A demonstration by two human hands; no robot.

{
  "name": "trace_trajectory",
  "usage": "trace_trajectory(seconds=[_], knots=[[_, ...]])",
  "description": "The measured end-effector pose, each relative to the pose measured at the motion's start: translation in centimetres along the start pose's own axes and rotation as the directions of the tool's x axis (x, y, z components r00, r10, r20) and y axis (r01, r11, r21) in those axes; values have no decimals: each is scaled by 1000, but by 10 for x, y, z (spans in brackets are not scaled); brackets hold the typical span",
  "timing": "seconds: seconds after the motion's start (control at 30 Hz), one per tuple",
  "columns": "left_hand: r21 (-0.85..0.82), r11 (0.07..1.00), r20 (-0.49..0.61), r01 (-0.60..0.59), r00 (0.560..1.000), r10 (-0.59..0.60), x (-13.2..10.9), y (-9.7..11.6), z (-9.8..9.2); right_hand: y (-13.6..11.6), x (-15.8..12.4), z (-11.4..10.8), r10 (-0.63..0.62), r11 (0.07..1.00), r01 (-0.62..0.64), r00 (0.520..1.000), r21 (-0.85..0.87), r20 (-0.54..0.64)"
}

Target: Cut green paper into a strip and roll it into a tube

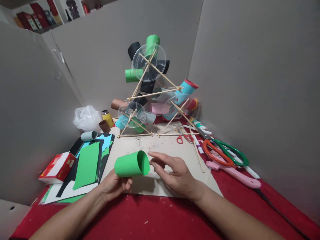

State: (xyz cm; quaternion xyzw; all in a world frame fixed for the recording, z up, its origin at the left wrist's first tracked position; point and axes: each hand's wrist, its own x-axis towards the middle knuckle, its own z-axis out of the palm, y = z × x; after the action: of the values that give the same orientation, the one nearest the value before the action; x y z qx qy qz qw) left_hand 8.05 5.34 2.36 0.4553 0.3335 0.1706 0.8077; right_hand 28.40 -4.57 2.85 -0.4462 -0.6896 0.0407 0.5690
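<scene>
A green paper tube [128,165] lies sideways in my left hand [116,185], whose fingers curl under it. The tube's open end faces right. Close to that end is my right hand [175,171], fingers apart and partly bent, with nothing visible in it. Whether a fingertip touches the rim I cannot tell. Beneath both hands lies a beige board [160,185]. Behind it stands a stick frame [160,95] carrying clear plastic discs [160,55] with coloured paper tubes around them.
Paper sheets [86,166], a red box [58,167] and a pale tube [89,135] lie left. A plastic bag [87,118] and yellow bottle [107,118] stand behind. Right are red-handled scissors [185,138], larger scissors [217,153] and a pink glue gun [237,175]. Grey walls enclose the red-covered table [150,220].
</scene>
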Motion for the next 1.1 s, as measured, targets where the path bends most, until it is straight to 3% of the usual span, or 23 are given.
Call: trace_trajectory(seconds=[0.07, 0.17, 0.33, 0.43, 0.53, 0.6, 0.67, 0.77, 0.83, 0.97, 1.1], knots=[[-12, 999, 29, 30, 999, -30, 1, 0, -2, 2, 1, -3, -152, 987, 158, 980, -40, 127], [-25, 998, 63, 64, 996, -63, 0, 0, -4, 4, 3, -5, -264, 955, 287, 936, -75, 232], [-55, 992, 90, 110, 990, -105, 0, -6, -3, 9, -1, -1, -244, 958, 280, 908, -60, 340], [-75, 989, 104, 127, 988, -118, 0, -7, -4, 8, -4, 4, -102, 994, 81, 943, 77, 318], [-88, 987, 122, 132, 985, -121, 0, -2, -6, 2, -3, 7, 206, 940, -264, 944, 215, 257], [-63, 996, 81, 62, 995, -57, -1, 4, -5, -3, 1, 8, 470, 794, -521, 853, 313, 226], [11, 993, -25, -119, 993, 119, -3, 9, -4, -6, 4, 8, 654, 609, -675, 724, 416, 217], [223, 886, -153, -408, 883, 445, -9, 11, 0, -7, 7, 9, 722, 490, -712, 655, 502, 224], [342, 821, -146, -457, 837, 527, -14, 9, 3, -7, 7, 11, 740, 425, -720, 625, 548, 247], [357, 835, -42, -419, 886, 462, -17, 3, 8, -9, 1, 19, 752, 320, -749, 573, 580, 326], [315, 854, 102, -414, 910, 403, -15, 0, 10, -9, -4, 25, 749, 284, -780, 543, 557, 379]])
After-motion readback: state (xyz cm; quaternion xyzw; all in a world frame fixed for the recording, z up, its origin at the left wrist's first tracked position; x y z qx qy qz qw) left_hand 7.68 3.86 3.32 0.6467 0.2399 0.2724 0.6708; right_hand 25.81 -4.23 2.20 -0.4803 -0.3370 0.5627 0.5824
